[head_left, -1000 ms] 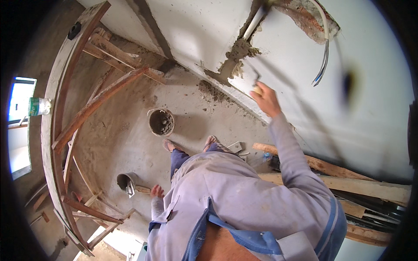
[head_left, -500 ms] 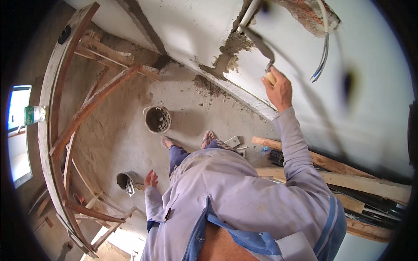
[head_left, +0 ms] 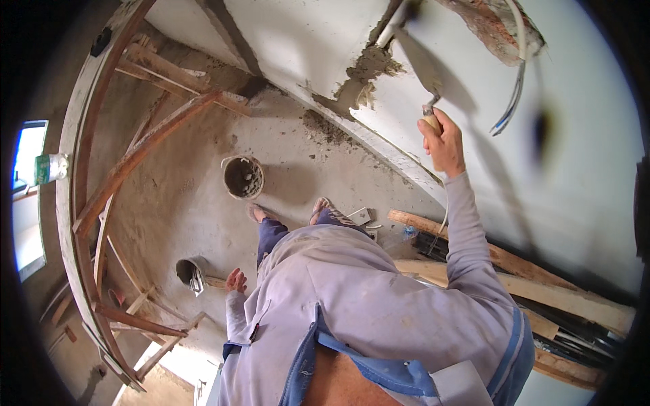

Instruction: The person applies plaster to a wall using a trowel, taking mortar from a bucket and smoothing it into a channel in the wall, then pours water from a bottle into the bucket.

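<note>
My right hand is raised at the white wall, closed round the wooden handle of a pointed trowel. Its blade points up and away, close to a pale conduit set in a chased groove. Rough wet-looking mortar fills part of that groove, left of the blade. Down at my left side hangs my left hand, fingers loosely apart and nothing in them. A bucket with grey mortar inside stands on the floor ahead of my feet.
Wires hang from a broken-out brick hollow in the wall. A wooden trestle fills the left, a bottle on it. Near my left hand stands a smaller bucket with tools. Timber lengths lie at right.
My right hand has turned the trowel so more of the blade's flat shows, and shifted slightly right and down the wall. My left hand hangs about where it was.
</note>
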### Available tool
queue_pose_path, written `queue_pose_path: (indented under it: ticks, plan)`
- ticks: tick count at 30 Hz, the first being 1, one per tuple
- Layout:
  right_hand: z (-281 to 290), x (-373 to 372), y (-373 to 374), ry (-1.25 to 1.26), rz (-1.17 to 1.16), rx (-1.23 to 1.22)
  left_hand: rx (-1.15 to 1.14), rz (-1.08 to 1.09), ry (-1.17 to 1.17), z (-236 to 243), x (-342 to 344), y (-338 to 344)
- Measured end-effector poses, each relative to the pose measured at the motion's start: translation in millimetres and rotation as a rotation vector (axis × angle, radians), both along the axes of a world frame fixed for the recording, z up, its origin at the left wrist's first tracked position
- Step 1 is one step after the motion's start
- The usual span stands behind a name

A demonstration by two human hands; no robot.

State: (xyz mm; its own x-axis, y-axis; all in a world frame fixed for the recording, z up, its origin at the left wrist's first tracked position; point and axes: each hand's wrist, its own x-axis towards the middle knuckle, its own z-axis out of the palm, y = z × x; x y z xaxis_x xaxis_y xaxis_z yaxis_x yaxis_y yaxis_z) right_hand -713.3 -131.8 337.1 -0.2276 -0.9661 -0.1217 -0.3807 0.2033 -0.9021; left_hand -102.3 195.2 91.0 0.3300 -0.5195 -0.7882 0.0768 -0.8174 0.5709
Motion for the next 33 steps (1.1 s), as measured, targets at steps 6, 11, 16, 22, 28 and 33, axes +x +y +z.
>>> queue_pose_path:
  ticks: [6,11,16,22,28,33]
  plan:
    - [-94.4,-3.5,-36.3,0.243,0.02,-0.097,0.02,-0.16,-0.008,20.0,-5.9,17.0]
    - [-137.8,-11.7,-54.3,0.444,0.003,-0.162,-0.01,-0.211,-0.069,48.6,2.4,-3.5]
    - [-137.8,-5.4,-48.1,0.494,0.013,-0.105,0.019,-0.149,-0.166,58.5,18.4,-11.5]
    - [-137.0,10.7,22.4,0.503,-0.093,-0.136,-0.039,-0.166,-0.08,41.7,-5.6,-25.7]
    - [-131.3,-1.9,-47.8,0.542,-0.016,-0.078,-0.065,-0.44,-0.045,41.2,-15.8,-23.2]
    - [-73.7,-22.9,-15.7,0.504,-0.04,-0.099,-0.061,-0.068,0.003,53.5,-5.7,-40.4]
